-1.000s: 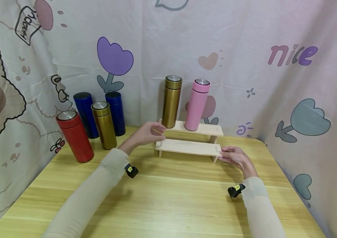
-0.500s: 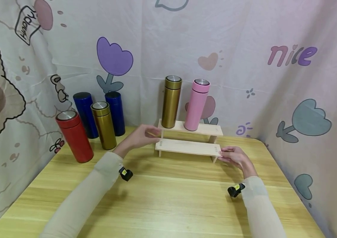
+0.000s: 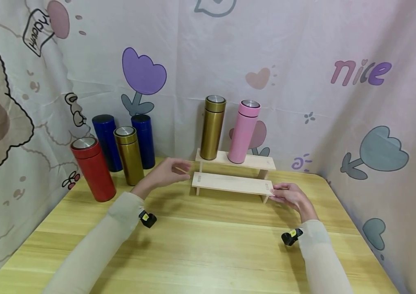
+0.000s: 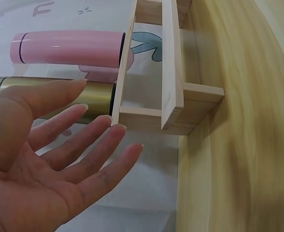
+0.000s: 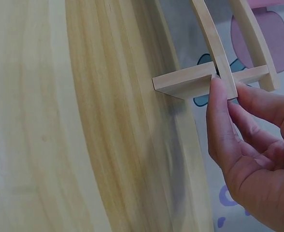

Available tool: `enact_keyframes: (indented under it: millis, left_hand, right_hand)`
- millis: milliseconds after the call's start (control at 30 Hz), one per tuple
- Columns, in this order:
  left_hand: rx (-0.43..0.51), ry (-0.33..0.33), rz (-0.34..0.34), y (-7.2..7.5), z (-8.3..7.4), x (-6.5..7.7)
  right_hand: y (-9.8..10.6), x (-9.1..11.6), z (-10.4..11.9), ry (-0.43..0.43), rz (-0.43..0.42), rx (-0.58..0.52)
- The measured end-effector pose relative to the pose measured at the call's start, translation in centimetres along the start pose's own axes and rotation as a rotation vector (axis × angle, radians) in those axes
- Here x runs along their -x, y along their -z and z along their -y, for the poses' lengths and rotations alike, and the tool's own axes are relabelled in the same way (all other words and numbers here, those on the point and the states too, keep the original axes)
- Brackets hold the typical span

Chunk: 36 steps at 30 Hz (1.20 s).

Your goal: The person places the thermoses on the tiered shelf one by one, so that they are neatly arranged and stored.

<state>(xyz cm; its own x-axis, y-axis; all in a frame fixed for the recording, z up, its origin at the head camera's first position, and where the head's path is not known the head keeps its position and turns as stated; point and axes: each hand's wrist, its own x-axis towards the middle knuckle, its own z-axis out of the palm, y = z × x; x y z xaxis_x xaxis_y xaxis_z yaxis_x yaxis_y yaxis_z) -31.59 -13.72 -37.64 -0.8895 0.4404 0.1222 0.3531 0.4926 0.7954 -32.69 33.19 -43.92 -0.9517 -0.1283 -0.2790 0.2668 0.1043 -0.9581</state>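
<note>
A two-step wooden stand is on the table, its upper shelf bearing a gold thermos bottle and a pink thermos bottle, both upright. My right hand pinches the right end of the lower shelf; in the right wrist view thumb and fingers lie on either side of the board's end. Left of the stand, my left hand is in the air with fingers spread and loosely bent, holding nothing. The left wrist view shows its fingertips apart from the stand's left end.
To the left stand a red bottle, another gold bottle and two blue bottles, close to my left forearm. A printed curtain hangs behind and beside the wooden table.
My left hand has moved left, away from the stand's left end. The right hand keeps its pinch on the lower shelf. The head view has shifted slightly.
</note>
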Motion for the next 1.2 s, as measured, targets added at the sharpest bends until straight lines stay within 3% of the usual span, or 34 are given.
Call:
enact_keyframes:
  millis: [267, 633, 1200]
  left_hand:
    - [0.0, 0.008, -0.009, 0.7, 1.1, 1.2]
    - [-0.023, -0.018, -0.123, 2.2, 3.3, 2.4]
    - [-0.111, -0.002, -0.145, 5.8, 5.7, 6.8]
  right_hand:
    - [-0.1, -0.3, 0.1, -0.004, 0.01, 0.01]
    - [0.2, 0.2, 0.3, 0.016, 0.026, 0.028]
    - [-0.1, 0.0, 0.2, 0.018, 0.025, 0.04]
